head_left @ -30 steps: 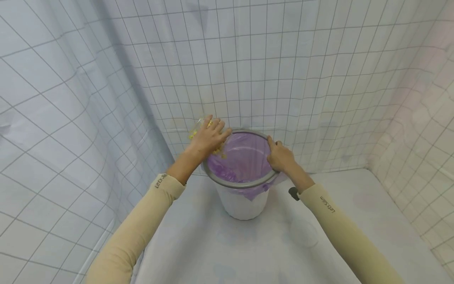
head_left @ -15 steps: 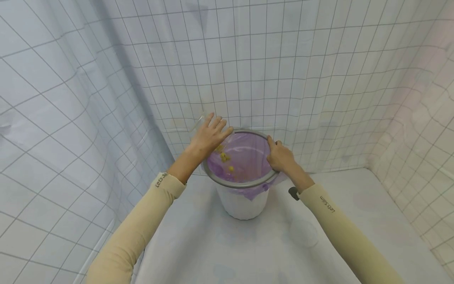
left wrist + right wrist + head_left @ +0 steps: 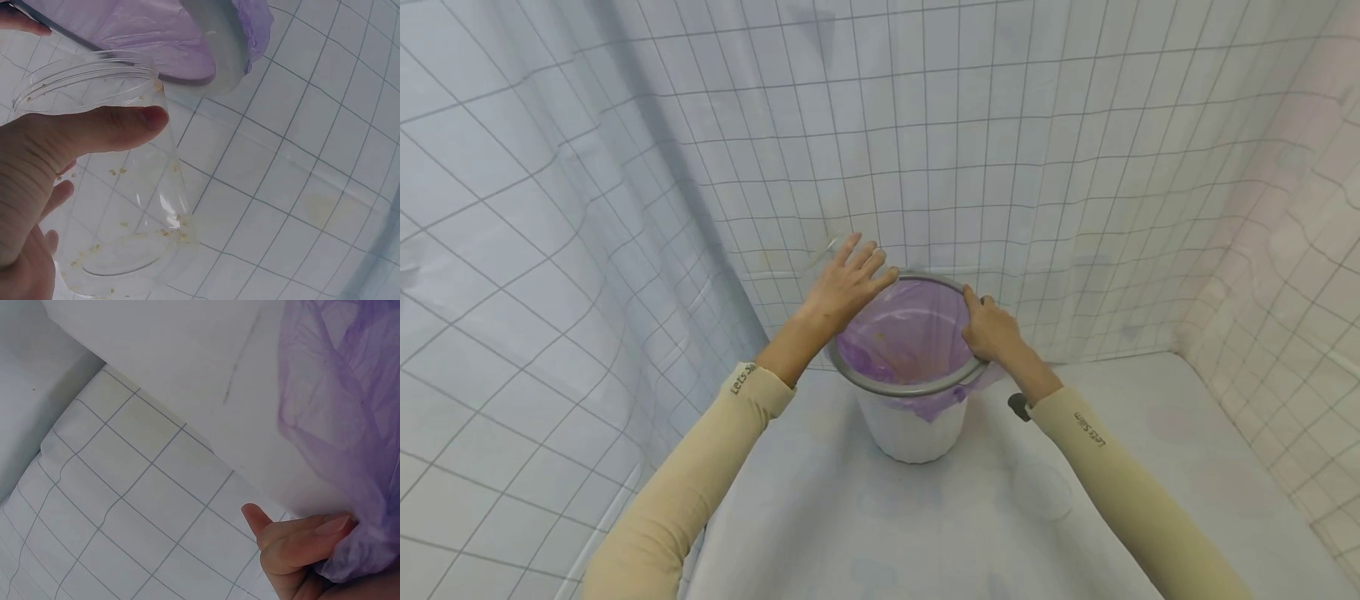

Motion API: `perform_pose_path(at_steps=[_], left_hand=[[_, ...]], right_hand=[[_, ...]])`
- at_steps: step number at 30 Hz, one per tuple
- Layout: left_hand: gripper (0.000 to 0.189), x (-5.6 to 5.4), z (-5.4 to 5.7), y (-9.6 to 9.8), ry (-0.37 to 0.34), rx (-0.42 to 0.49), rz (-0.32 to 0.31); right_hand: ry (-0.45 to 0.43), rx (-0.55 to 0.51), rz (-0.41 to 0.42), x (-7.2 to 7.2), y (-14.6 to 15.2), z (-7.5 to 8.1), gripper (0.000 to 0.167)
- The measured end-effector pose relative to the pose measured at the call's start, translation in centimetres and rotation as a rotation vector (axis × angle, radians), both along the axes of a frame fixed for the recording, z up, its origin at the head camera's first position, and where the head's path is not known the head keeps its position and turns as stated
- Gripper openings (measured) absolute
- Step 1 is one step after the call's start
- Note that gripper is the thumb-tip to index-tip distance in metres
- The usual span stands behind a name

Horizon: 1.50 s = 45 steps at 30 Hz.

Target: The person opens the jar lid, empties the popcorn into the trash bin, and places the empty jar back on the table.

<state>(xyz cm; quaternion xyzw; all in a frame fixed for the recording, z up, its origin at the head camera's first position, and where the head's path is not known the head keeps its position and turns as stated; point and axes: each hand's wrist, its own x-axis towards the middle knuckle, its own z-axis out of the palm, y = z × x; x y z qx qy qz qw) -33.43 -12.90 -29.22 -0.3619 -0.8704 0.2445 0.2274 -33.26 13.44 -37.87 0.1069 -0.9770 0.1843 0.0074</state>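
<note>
My left hand grips a clear plastic jar, tipped with its threaded mouth at the rim of a white bin. Small yellowish crumbs cling to the jar's inner wall; otherwise it looks empty. Thumb and fingers curl round the jar in the left wrist view. A purple bag lines the bin and folds out over its grey rim. On the right side of that rim, my right hand holds the bin and the bag's edge, fingers curled underneath. What lies deep in the bag is hard to make out.
The bin stands on a pale covered surface. White sheeting with a grey grid hangs behind and at both sides, close to the bin's back. A faint round clear shape lies to the bin's right.
Yellow pieces in the jar have poured out and dropped into the lined bin. My left hand has risen slightly with the jar. The right hand keeps its place on the rim.
</note>
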Motion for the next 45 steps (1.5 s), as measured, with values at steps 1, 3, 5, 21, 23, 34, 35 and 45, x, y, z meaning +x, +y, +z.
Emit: perform_pose_path(at_steps=[1,3,5,21,23,34,35,45], left_hand=[[0.078,0.0,0.0,0.0,0.002,-0.006,-0.001],[0.078,0.1,-0.1,0.1,0.003,-0.017,-0.001],[0.078,0.1,-0.1,0.1,0.006,-0.029,-0.001],[0.074,0.0,-1.0,-0.7,0.024,-0.020,-0.039],[0.079,0.0,-1.0,-0.8,-0.015,-0.011,-0.011],[0.108,0.0,-0.5,-3.5,-0.205,0.437,0.044],[0.110,0.2,-0.4,-3.9,-0.234,0.498,0.049],[0.113,4.6,-1.9,-8.4,-0.507,1.286,0.080]], right_hand=[[-0.001,0.000,0.000,0.0,0.0,0.0,0.077],[0.001,0.004,0.000,0.1,-0.1,0.1,0.077],[0.002,0.005,0.001,0.1,-0.1,0.2,0.077],[0.013,0.008,0.010,0.0,-0.3,0.1,0.077],[0.015,0.007,0.009,0.0,-0.3,0.1,0.077],[-0.006,-0.005,-0.002,-0.1,-0.2,0.0,0.078],[-0.007,-0.004,-0.002,-0.1,-0.2,0.0,0.078],[0.006,-0.005,0.003,-0.1,0.1,0.0,0.078]])
